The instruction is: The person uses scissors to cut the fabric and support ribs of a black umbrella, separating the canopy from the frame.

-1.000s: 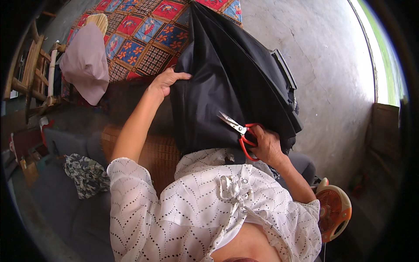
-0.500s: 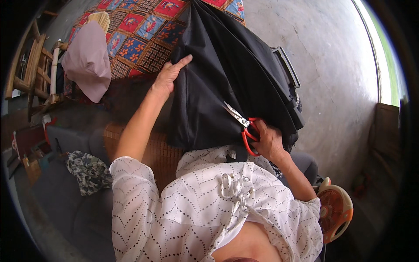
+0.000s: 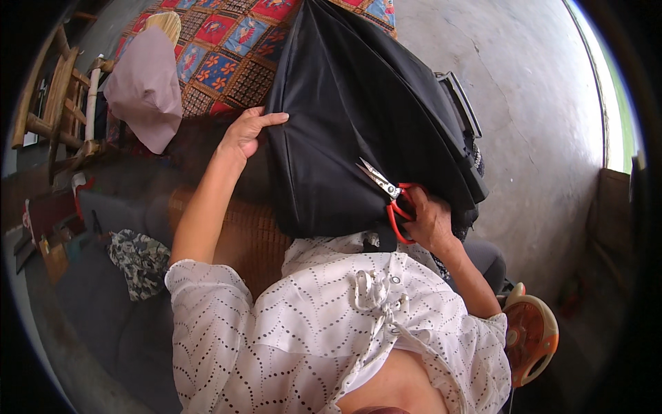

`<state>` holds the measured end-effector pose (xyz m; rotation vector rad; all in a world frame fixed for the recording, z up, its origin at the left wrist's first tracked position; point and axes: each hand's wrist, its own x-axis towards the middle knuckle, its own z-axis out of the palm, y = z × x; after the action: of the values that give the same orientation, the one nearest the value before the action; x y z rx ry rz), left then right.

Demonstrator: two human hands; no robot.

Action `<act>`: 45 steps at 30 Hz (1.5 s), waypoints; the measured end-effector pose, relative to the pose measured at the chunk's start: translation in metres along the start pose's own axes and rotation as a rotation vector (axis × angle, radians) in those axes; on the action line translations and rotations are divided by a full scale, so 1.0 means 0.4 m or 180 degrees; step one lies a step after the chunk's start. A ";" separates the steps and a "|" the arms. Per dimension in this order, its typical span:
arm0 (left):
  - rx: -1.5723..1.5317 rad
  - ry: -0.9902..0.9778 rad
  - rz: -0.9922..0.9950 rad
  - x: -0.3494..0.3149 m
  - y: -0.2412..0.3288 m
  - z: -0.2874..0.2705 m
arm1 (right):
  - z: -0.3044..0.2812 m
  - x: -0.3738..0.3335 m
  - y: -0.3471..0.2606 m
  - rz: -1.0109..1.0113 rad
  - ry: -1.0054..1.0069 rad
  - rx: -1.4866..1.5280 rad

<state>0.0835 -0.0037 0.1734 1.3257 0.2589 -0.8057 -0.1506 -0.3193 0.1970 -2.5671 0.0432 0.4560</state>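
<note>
As the left grip [image 3: 243,134] pinches creased black cloth [image 3: 324,152], the right grip [image 3: 433,222] holds scissors [image 3: 391,190].

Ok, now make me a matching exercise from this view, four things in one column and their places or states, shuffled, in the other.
Things:
1. red-handled scissors
2. black fabric
3. camouflage-patterned cloth
4. orange-and-white electric fan

Places or states:
A. gripped at its edge by the left hand
B. at the picture's lower right
C. at the picture's left side
D. held in the right hand

Pairs: 1-D, 2-A, 3-C, 4-B
</note>
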 end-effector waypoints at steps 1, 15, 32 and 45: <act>-0.0064 -0.0041 0.0031 -0.002 -0.005 -0.008 | -0.002 0.001 -0.001 0.0013 -0.0041 0.0011; -0.1117 0.0664 0.0681 0.028 -0.026 0.052 | 0.035 0.004 0.026 -0.0543 0.0390 -0.0151; -0.0455 -0.0292 -0.0021 -0.113 -0.069 -0.064 | 0.052 0.001 0.027 -0.0813 0.0721 -0.0235; -0.0166 0.0549 0.0510 -0.103 -0.086 -0.033 | 0.049 0.008 0.027 -0.0844 0.0754 -0.0101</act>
<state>0.0353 0.0231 0.1683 1.3500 0.3038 -0.5475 -0.1552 -0.3183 0.1749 -2.5955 -0.2191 0.0530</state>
